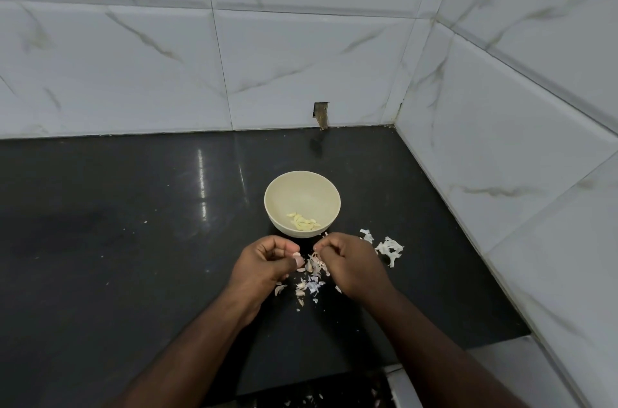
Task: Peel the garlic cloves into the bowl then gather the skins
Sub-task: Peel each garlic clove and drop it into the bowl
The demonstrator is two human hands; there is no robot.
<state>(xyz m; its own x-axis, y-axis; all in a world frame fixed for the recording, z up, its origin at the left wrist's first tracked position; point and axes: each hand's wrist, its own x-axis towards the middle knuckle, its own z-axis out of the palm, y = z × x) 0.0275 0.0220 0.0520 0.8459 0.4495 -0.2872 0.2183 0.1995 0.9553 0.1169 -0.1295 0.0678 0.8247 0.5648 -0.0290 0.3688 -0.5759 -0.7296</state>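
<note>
This is a home kitchen corner. A glossy black stone table (133,240) meets white marble-veined wall tiles (301,56) behind and to the right of a cream bowl (302,187). The bowl holds peeled garlic cloves (302,222), with papery skins (389,248) just beside it.

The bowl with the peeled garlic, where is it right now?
In the head view, the bowl sits mid-counter, just beyond both hands, with garlic skins to its near right.
</note>
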